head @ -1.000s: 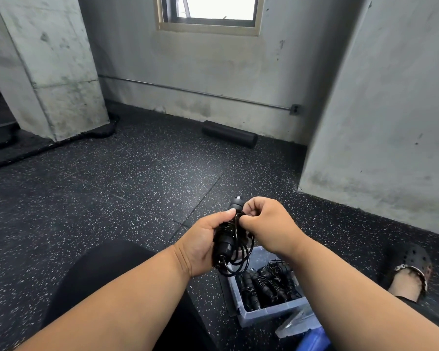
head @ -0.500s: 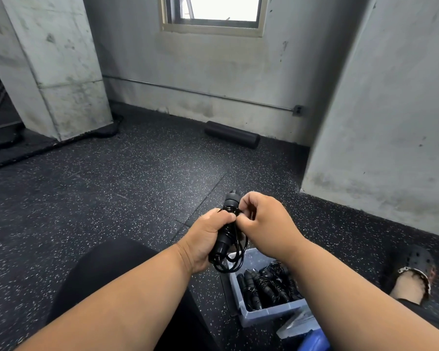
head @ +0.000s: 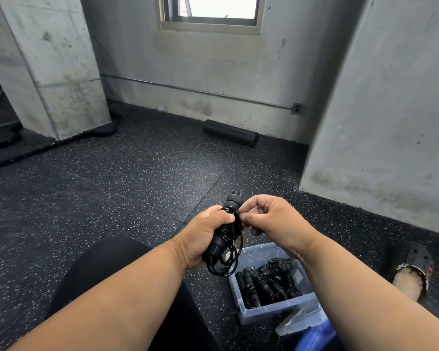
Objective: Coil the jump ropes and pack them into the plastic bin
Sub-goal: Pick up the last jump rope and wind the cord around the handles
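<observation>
My left hand (head: 203, 236) grips the black handles of a jump rope (head: 227, 231), held upright above the floor, with loops of thin black cord hanging below the fist. My right hand (head: 269, 216) pinches the cord at the handles' upper end, fingertips against my left thumb. Below and to the right stands a clear plastic bin (head: 254, 312) on the floor. Several coiled black jump ropes (head: 266, 279) lie inside it. My right forearm covers the bin's far right side.
Dark speckled rubber flooring (head: 112, 198) spreads out ahead. A black foam roller (head: 230, 133) lies by the far wall. Concrete columns stand at left (head: 51, 67) and right (head: 380, 110). My knee in black (head: 107, 269) is at lower left, a foot in a black clog (head: 413, 264) at right.
Both hands have lifted the bundle slightly and tilted the handles more upright. My right hand has shifted from the bundle's middle to its upper end.
</observation>
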Motion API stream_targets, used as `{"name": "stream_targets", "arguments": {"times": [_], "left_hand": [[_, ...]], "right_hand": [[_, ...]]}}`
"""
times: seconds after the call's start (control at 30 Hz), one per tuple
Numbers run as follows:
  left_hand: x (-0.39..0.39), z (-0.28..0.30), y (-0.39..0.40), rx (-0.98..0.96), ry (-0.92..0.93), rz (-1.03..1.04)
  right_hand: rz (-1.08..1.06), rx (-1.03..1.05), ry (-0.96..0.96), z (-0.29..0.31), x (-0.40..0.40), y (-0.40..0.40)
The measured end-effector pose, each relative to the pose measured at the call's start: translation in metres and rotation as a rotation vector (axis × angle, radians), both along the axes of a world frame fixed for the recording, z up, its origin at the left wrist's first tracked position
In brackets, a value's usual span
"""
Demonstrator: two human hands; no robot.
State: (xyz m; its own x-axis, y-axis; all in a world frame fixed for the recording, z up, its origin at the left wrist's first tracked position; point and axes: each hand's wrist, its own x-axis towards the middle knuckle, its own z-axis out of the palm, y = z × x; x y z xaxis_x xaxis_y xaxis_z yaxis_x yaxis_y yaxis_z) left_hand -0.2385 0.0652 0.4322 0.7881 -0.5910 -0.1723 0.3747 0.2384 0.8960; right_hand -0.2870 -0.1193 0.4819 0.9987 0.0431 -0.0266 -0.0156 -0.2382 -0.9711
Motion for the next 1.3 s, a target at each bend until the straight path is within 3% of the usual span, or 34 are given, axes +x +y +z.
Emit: {"name": "stream_targets", "arguments": {"times": [0.43,0.57,0.87,1.13,1.3], "left_hand": [[-0.001,0.0,0.001,0.048,-0.059,0.003],[0.001,-0.002,-0.002,0.098,-0.094,0.043],[0.0,-0.011,-0.012,0.07,0.051,0.152],[-0.003,-0.002,-0.015,0.08,-0.05,0.179],[-0.002,-0.002,-0.016,0.013,-0.037,0.177]], "right_hand": [[0.006,-0.4,-0.25,0.0,0.004,-0.001],[-0.022,-0.484,-0.261,0.002,0.006,0.002],[-0.067,-0.701,-0.248,-0.003,0.006,0.012],[-0.05,-0.882,-0.184,0.006,0.004,0.014],[-0.103,-0.947,-0.293,0.012,0.003,0.019]]}}
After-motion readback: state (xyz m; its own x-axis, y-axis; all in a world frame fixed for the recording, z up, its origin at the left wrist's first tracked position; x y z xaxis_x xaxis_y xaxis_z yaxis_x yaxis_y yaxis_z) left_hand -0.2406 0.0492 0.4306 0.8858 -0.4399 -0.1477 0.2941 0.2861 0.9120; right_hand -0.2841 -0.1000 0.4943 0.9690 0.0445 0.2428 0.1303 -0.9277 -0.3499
